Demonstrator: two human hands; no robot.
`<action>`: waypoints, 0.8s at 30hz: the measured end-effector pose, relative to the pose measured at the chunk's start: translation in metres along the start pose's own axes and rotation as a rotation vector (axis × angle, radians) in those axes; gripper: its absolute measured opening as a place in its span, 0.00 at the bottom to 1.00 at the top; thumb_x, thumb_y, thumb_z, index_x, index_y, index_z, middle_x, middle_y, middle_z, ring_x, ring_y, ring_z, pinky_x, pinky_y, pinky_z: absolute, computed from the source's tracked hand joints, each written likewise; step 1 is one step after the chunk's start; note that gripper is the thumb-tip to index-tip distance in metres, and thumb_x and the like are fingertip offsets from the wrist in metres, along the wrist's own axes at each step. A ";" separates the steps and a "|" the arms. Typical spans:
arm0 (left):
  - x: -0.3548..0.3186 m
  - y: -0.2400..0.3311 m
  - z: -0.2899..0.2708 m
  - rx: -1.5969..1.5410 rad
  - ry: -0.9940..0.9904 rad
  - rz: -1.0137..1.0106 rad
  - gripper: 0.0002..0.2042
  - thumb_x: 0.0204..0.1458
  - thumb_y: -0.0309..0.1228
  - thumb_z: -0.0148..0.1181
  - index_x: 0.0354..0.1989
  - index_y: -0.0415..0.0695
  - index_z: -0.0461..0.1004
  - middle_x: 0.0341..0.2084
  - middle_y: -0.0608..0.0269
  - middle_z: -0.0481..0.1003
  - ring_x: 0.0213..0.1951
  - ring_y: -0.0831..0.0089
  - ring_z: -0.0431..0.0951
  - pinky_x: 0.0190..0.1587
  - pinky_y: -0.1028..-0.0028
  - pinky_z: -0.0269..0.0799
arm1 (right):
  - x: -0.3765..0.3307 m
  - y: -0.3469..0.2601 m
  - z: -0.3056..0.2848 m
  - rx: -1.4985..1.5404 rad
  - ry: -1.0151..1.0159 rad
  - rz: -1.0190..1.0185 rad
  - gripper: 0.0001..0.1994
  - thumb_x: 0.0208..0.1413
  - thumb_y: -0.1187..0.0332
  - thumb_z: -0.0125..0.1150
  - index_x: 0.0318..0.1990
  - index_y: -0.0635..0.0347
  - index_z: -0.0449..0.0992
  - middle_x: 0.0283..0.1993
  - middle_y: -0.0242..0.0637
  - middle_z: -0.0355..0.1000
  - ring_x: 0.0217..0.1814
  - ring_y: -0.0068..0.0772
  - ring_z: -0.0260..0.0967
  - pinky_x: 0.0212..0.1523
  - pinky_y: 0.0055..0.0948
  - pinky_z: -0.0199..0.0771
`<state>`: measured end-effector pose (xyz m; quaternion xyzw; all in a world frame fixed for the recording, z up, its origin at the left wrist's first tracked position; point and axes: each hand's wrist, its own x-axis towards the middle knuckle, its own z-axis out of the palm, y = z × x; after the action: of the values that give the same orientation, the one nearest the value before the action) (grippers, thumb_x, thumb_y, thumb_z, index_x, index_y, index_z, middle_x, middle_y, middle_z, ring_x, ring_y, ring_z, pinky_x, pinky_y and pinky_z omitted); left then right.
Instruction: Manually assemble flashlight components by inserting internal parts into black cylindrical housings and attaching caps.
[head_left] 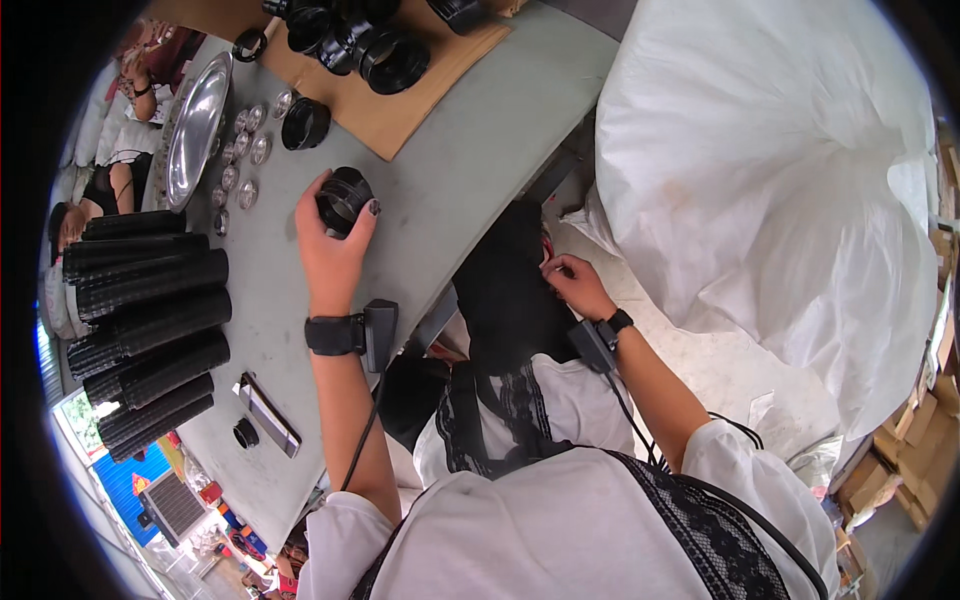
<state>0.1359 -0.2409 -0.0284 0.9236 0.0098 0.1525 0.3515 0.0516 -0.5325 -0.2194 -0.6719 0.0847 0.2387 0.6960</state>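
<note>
our left hand grips the black ring cap on the worktop, fingers wrapped around it, at twelve o'clock from the wrist; right hand pinches black fabric.

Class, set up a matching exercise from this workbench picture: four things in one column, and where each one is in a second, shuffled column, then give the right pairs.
Things:
1. Short black round plastic cap
2. Shiny oval metal tray
3. Stacks of black ribbed plastic cups
4. Flat brown cardboard sheet

Places:
A. Lying on their sides along the left edge of the grey table
B. Under a cluster of black caps at the far end
C. Gripped by the left hand
D. At the table's far left, beside small round silver discs

Pairs: 1-C, 2-D, 3-A, 4-B
</note>
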 end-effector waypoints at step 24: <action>-0.082 0.087 -0.059 -1.440 -0.227 -0.396 0.44 0.43 0.49 0.56 0.68 0.37 0.51 0.55 0.48 0.68 0.50 0.63 0.73 0.43 0.67 0.74 | -0.065 -0.239 0.076 0.090 -0.263 -0.678 0.20 0.52 0.74 0.62 0.53 0.63 0.69 0.42 0.33 0.71 0.38 0.21 0.66 0.40 0.21 0.69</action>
<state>0.0329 -0.2787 0.0471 0.4567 0.0373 -0.0411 0.8879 0.0864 -0.4683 0.0289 -0.5939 -0.2228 0.0748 0.7695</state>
